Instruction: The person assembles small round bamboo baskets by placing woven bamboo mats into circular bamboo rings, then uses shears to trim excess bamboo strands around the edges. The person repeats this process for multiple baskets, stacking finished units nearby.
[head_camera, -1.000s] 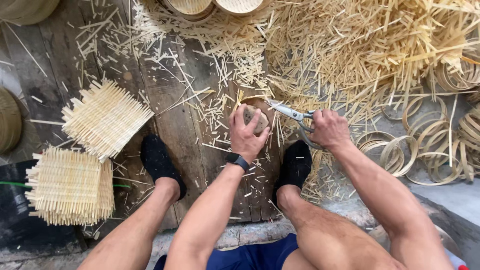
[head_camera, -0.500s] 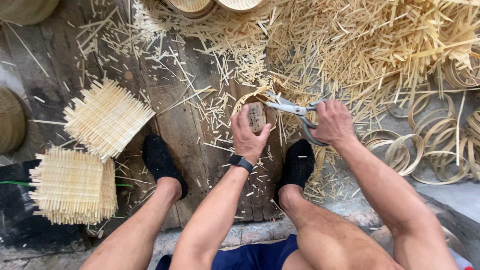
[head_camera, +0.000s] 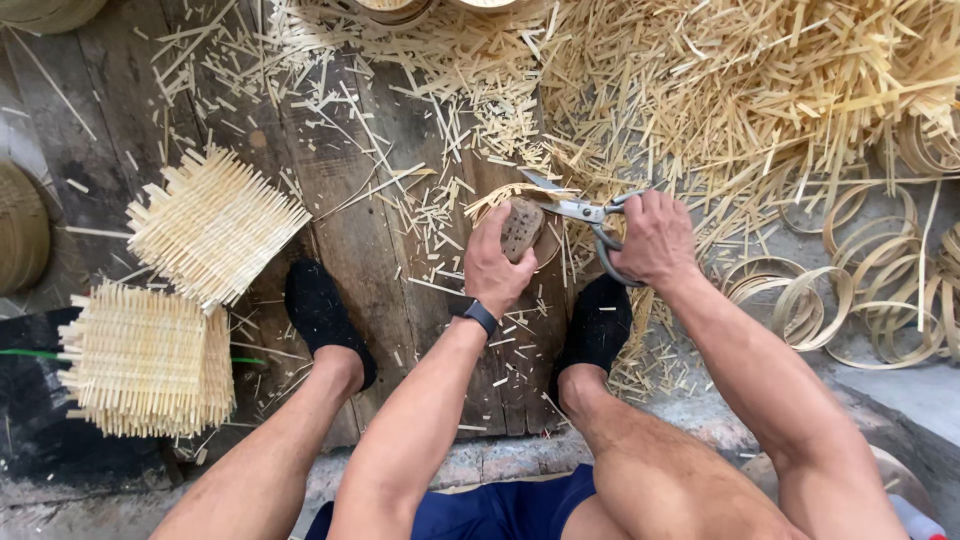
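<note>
**Trimming a small woven round**

The small woven bamboo round (head_camera: 515, 205) sits on the wooden floor (head_camera: 340, 230) between the feet, pinned by a brown stone (head_camera: 522, 228) under the left hand (head_camera: 497, 268). The right hand (head_camera: 655, 238) grips metal scissors (head_camera: 580, 212) — blades parted at the rim. Best to snip close, keeping the stone steady. Pale splinters (head_camera: 740, 90), square mats (head_camera: 212, 222) and thin hoops (head_camera: 880, 300) lie around.

Basket workshop, bamboo offcuts (head_camera: 740, 90) (floor littered), hoops (head_camera: 870, 290)
</note>
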